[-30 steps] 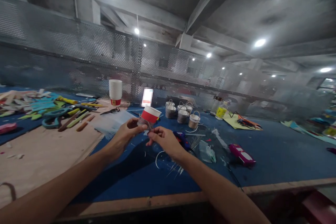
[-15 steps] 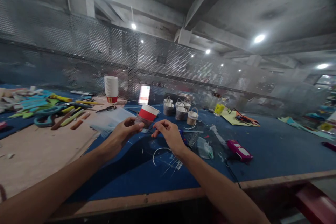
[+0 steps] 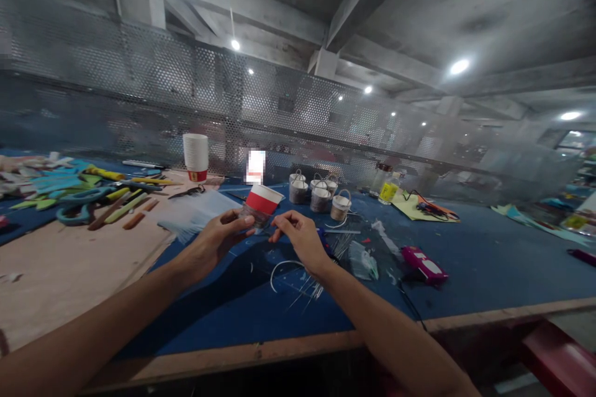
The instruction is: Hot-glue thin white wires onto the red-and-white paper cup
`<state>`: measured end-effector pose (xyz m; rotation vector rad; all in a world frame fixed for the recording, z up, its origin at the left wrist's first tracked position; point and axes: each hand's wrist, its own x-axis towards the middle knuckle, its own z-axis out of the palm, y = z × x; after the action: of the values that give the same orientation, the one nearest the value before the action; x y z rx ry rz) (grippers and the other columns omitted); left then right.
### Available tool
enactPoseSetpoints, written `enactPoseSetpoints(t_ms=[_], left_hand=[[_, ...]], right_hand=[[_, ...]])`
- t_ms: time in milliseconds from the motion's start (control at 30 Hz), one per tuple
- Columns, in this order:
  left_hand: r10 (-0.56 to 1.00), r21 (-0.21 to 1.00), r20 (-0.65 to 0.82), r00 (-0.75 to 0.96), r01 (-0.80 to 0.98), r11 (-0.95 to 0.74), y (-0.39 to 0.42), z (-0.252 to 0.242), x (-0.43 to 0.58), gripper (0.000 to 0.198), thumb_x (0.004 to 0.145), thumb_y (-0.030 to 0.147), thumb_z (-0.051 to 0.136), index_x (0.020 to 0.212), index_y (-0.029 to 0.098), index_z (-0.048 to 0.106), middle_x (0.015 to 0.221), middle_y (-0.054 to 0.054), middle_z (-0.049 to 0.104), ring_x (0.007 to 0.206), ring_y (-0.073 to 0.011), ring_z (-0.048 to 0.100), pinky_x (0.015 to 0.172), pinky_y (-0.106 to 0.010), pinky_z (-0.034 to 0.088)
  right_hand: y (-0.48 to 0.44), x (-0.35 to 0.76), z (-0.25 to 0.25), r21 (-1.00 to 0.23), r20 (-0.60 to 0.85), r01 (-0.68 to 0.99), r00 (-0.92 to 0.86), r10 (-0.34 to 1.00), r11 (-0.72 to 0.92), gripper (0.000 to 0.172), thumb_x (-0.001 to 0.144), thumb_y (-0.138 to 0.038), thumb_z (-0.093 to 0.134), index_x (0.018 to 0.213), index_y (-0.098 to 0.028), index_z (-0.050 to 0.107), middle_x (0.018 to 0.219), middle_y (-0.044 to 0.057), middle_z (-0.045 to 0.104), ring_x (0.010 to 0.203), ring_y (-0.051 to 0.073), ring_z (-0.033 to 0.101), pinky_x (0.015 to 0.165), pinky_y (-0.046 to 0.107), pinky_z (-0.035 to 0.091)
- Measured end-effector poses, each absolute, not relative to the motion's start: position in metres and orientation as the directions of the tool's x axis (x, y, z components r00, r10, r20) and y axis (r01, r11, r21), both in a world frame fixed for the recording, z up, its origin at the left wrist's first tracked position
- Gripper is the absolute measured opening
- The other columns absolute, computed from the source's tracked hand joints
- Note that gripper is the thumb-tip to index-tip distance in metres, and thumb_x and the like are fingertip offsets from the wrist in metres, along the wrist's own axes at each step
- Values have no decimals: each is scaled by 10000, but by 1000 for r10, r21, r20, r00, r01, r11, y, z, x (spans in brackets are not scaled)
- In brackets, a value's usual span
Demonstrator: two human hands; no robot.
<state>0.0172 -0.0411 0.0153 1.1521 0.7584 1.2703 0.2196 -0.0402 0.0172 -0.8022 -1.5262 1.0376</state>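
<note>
A red and white paper cup (image 3: 263,199) is tilted in my left hand (image 3: 224,231), whose thumb and fingers grip its lower part. Greyish-brown wrapping (image 3: 254,216), perhaps twine, covers the cup's lower end. Just right of the cup, my right hand (image 3: 294,231) has thumb and forefinger pinched together; what lies between them is too small to make out. Beyond my right hand stand several small wrapped cups with looped handles, one of them a tan cup (image 3: 341,206).
A stack of paper cups (image 3: 195,155) stands at the back left. Scissors (image 3: 77,206) and sticks lie on the left board. Thin wires (image 3: 316,285), a plastic bag (image 3: 363,260), a magenta box (image 3: 424,264) and a yellow-labelled bottle (image 3: 388,190) are rightward. A perforated metal screen (image 3: 298,115) rises behind.
The view has shifted very slightly. Both hands and the cup keep nearly the same position; the left fingers have moved a little on the cup.
</note>
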Motion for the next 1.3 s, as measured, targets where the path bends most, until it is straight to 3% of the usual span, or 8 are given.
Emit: enactPoseSetpoints(t_ms=[400,667,1033,1300], left_hand=[[968,937,115,224,-348,-31,-49,22,22,304,780,345,875,1033,191,810,1210,-109,796,1138,-281,710,1031,-376,544],[955,935,116,274,-355,-11,-45,18,20,333,816,356,837,1104,190,808,1291,-130,772,1275,-331,662,1136,-449,490],[937,930,113,332,-366,18,-46,17,20,295,868,366,784,1102,188,807,1308,-134,763,1327,-352,634,1196,-483,440],[913,933,120,391,-358,31,-46,18,18,373,899,387,747,1202,176,796,1355,-148,752,1310,-345,658,1185,-445,459]], right_hand=[[-40,221,18,-915,395,2,-194,898,403,261,925,-456,702,828,-214,681,649,-19,710,706,171,674,844,313,504],[-41,220,18,-920,379,22,-201,903,391,234,930,-420,683,815,-217,662,656,-18,721,705,171,679,817,308,501],[-40,221,18,-913,399,3,-209,893,409,258,915,-456,680,844,-208,669,658,-3,726,702,183,695,799,309,510],[-41,220,19,-914,402,-34,-225,888,405,304,901,-508,694,843,-212,653,702,7,731,709,195,722,809,323,537]])
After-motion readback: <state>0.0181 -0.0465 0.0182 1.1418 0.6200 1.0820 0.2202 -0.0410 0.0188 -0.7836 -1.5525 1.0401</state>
